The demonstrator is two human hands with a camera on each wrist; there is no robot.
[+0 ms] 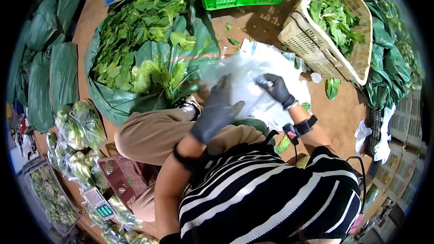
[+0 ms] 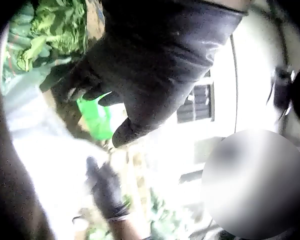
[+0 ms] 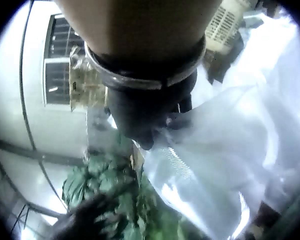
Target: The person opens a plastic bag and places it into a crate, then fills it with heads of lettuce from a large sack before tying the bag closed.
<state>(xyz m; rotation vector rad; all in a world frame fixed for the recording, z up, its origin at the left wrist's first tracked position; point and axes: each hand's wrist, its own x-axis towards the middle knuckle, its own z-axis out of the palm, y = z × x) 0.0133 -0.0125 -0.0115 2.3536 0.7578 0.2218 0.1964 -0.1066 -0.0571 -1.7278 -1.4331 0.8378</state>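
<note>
A clear plastic bag (image 1: 248,74) spreads out in front of the person, over a pile of white plastic. The right hand (image 1: 276,91), in a dark glove, pinches its edge; in the right wrist view the bag (image 3: 215,145) hangs from the gloved fingers. The left hand (image 1: 218,108), gloved too and slightly blurred, hovers at the near left side of the bag. Its thumb stands apart from loosely bent fingers in the left wrist view, and nothing shows between them. Left of the bag, leafy greens (image 1: 135,36) fill an opened green sack (image 1: 108,108).
A cream crate (image 1: 312,58) with greens stands tilted at the right. At the back is a green crate (image 1: 239,0) holding clear plastic. Bagged vegetables (image 1: 79,124), a maroon crate (image 1: 120,171) and a scale (image 1: 97,202) are at left; full green sacks (image 1: 63,74) lie behind them.
</note>
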